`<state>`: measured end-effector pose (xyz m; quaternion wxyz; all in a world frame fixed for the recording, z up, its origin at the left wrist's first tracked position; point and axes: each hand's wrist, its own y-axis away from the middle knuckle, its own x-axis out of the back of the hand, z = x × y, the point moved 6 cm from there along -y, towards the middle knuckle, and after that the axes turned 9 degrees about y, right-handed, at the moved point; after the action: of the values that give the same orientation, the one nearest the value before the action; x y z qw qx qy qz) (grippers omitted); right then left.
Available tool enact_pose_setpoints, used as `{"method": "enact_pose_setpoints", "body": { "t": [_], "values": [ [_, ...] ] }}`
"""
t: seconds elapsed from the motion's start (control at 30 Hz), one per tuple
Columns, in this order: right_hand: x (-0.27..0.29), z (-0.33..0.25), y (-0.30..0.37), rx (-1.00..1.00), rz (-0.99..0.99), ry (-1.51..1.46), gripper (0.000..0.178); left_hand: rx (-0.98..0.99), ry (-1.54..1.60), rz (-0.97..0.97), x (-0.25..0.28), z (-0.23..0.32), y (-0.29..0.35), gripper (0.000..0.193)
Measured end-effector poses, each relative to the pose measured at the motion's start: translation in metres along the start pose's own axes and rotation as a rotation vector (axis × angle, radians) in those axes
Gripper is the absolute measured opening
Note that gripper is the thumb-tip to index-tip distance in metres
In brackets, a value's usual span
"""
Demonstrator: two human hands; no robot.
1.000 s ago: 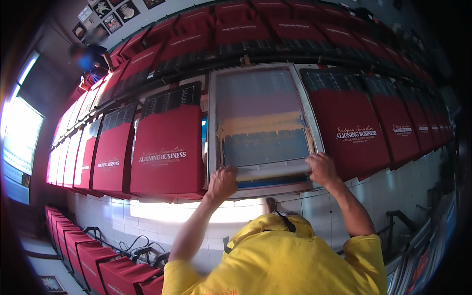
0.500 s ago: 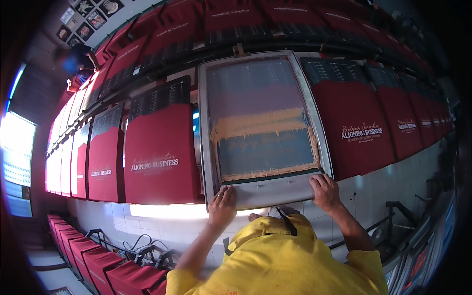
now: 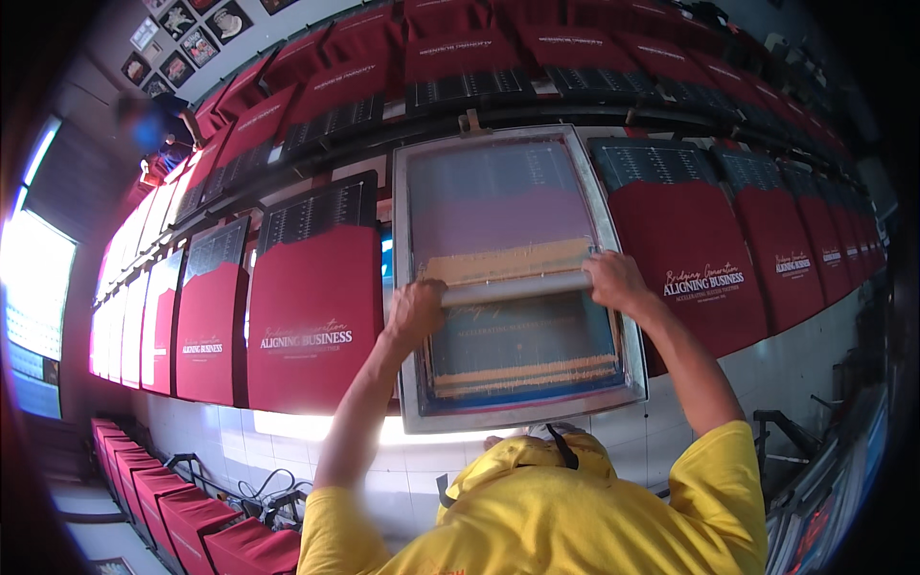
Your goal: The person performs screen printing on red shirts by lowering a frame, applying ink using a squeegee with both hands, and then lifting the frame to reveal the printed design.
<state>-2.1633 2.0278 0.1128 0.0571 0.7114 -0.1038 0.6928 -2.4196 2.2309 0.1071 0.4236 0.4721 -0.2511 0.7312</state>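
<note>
Both my hands grip a pale squeegee bar, one at each end. My left hand (image 3: 415,314) is closed round its left end, and my right hand (image 3: 618,280) round its right end. The squeegee (image 3: 517,288) lies crosswise over the middle of a screen-printing frame (image 3: 590,182) with a light rim. On the mesh just beyond the bar runs a band of tan ink (image 3: 517,261). Another tan streak (image 3: 522,379) crosses the mesh near its close end. Faint lettering shows through the mesh between bar and streak. The squeegee's blade edge is hidden.
Dark red fabric pieces with white print lie on boards either side, such as one on the left (image 3: 307,307) and one on the right (image 3: 685,259). More boards (image 3: 465,57) fill the far row. A person (image 3: 172,129) stands far left. Red-covered boards (image 3: 196,517) line the lower left.
Both hands and the squeegee have moved away from me, from the frame's near end to its middle. Lettering on the mesh now shows more clearly. The whole view has shifted slightly.
</note>
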Motion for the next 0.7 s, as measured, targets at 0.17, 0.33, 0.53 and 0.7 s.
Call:
{"method": "enact_pose_setpoints", "body": {
  "t": [0.17,0.33,0.53,0.7],
  "values": [
    [0.021,-0.001,0.003,-0.022,0.0,-0.037,0.011,0.013,-0.014,-0.019,0.018,0.011,0.01,0.036],
    [0.035,-0.043,0.093,-0.025,0.116,-0.045,0.02,-0.094,0.078,0.071,0.007,0.04,0.1,0.033],
    [0.011,-0.082,0.17,0.003,0.188,0.005,0.031,-0.095,0.008,0.226,-0.052,0.053,0.188,0.034],
    [-0.001,-0.1,0.199,0.021,0.129,0.083,0.055,-0.132,-0.002,0.162,-0.075,0.061,0.208,0.053]
  ]
}}
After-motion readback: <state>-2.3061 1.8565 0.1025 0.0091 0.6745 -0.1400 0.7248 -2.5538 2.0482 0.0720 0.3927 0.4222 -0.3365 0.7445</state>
